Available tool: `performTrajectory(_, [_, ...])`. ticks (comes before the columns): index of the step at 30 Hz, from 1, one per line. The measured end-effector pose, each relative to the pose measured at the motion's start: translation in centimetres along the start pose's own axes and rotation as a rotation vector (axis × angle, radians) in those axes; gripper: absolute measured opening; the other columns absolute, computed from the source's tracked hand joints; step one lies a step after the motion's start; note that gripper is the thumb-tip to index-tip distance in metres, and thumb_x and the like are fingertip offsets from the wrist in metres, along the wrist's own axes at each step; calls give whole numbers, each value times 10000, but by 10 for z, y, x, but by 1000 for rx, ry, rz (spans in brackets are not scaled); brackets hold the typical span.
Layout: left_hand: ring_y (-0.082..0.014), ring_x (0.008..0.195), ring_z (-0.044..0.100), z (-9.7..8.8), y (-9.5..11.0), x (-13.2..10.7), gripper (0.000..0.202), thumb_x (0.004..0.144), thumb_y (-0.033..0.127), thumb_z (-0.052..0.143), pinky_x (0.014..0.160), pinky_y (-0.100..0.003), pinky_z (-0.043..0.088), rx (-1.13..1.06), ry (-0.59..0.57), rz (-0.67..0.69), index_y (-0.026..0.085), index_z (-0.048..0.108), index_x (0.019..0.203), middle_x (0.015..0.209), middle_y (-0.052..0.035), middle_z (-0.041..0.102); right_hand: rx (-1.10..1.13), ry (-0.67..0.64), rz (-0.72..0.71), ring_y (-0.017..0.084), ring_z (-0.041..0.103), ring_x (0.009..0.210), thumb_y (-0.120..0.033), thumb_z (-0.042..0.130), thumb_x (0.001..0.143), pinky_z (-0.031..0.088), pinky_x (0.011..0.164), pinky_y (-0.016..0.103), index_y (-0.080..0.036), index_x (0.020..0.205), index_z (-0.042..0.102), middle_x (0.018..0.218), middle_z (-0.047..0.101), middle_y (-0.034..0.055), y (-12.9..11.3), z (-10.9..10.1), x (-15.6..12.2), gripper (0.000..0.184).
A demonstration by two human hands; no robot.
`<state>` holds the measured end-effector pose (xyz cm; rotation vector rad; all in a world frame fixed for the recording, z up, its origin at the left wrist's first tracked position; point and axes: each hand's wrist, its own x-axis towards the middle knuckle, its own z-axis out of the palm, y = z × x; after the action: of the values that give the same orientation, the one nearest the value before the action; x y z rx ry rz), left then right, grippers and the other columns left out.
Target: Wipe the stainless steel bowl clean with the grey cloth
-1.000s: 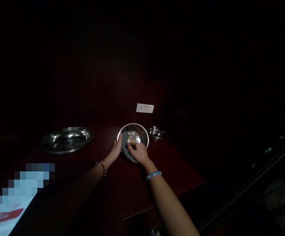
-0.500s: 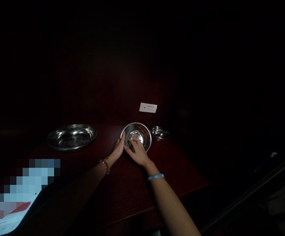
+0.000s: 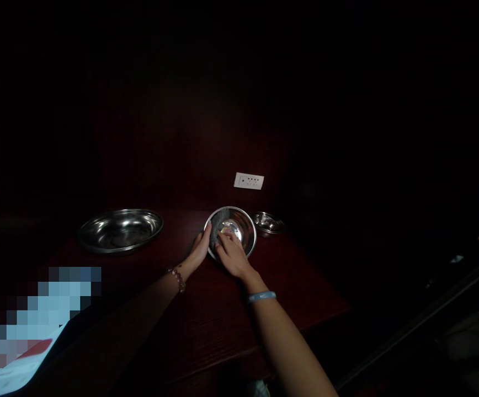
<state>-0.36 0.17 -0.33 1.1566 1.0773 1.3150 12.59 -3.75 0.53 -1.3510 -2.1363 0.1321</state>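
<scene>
A round steel bowl stands on the dark red table. My left hand grips the bowl's near left rim, thumb up on the edge. My right hand reaches into the bowl from the near side and presses a grey cloth against its inner left wall, fingers closed on it. The bowl's shiny bottom shows just past my fingertips.
A large shallow steel pan lies to the left. A small steel dish sits right behind the bowl. A white socket plate is on the dark wall behind. The table's right edge drops off near the bowl; surroundings are very dark.
The cloth has gone from hanging over the bowl's near rim to lying inside against the left wall. My right hand slid further into the bowl. My left hand stays on the rim.
</scene>
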Motion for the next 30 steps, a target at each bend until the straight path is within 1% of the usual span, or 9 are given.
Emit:
performTrajectory(3, [-323, 1082, 681, -1, -4, 3, 770, 777, 784, 461, 999, -398, 481, -1, -33, 14, 112, 739, 1029, 1050, -167, 765, -11, 20, 13, 260, 447, 1336, -297, 362, 1005, 351, 1122, 463, -181, 1462, 458, 1385, 585, 126, 2, 1, 0, 481])
performTrajectory(6, [-309, 1023, 698, -2, -8, 5, 779, 736, 812, 497, 953, -380, 501, -14, -62, 9, 125, 745, 1007, 985, -146, 776, -33, 52, 22, 246, 426, 1355, -259, 333, 995, 335, 1131, 444, -173, 1474, 445, 1414, 568, 113, 2, 1, 0, 499])
performTrajectory(11, [-287, 920, 709, -1, -10, 7, 790, 701, 832, 521, 873, -359, 524, -31, -83, 10, 122, 746, 966, 880, -123, 777, -93, 103, 63, 251, 437, 1337, -282, 323, 1006, 308, 1131, 435, -172, 1473, 445, 1417, 579, 90, 1, 0, 1, 496])
performTrajectory(17, [-288, 892, 710, 0, -5, 3, 732, 720, 805, 531, 844, -367, 532, -21, -55, -19, 135, 747, 920, 845, -124, 774, -207, 145, 129, 261, 449, 1324, -304, 346, 1010, 295, 1119, 423, -182, 1462, 458, 1444, 565, 81, 0, 0, 1, 481])
performTrajectory(21, [-309, 931, 709, 1, -3, 1, 737, 714, 804, 536, 865, -382, 524, -2, -58, -6, 130, 751, 919, 852, -141, 774, -297, 232, 223, 279, 445, 1331, -297, 378, 994, 296, 1106, 427, -178, 1448, 479, 1451, 562, 84, 3, 1, 0, 479])
performTrajectory(24, [-325, 904, 714, 1, -3, 1, 740, 726, 807, 512, 850, -401, 527, 42, -40, -24, 120, 751, 865, 821, -160, 767, -383, 297, 300, 288, 493, 1270, -302, 406, 978, 286, 1101, 445, -164, 1421, 511, 1400, 605, 108, 5, -1, -1, 475])
performTrajectory(26, [-318, 892, 717, 0, -2, 0, 725, 780, 781, 464, 842, -393, 530, 79, -41, 5, 119, 748, 857, 811, -163, 764, -432, 309, 331, 299, 487, 1276, -304, 414, 972, 263, 1109, 457, -148, 1391, 541, 1361, 635, 121, 5, -4, -1, 465])
performTrajectory(28, [-303, 917, 719, -1, 0, 0, 706, 824, 750, 430, 846, -366, 532, 94, -28, 20, 123, 747, 893, 824, -155, 769, -477, 287, 355, 307, 492, 1270, -306, 406, 973, 246, 1112, 467, -128, 1321, 599, 1291, 676, 143, 2, -7, 0, 435])
performTrajectory(30, [-293, 944, 719, -2, 1, 0, 695, 851, 729, 410, 847, -346, 533, 101, -4, 2, 123, 744, 923, 845, -150, 775, -514, 242, 384, 316, 530, 1219, -325, 387, 983, 257, 1094, 472, -109, 1194, 675, 1169, 726, 171, -1, -10, 1, 417])
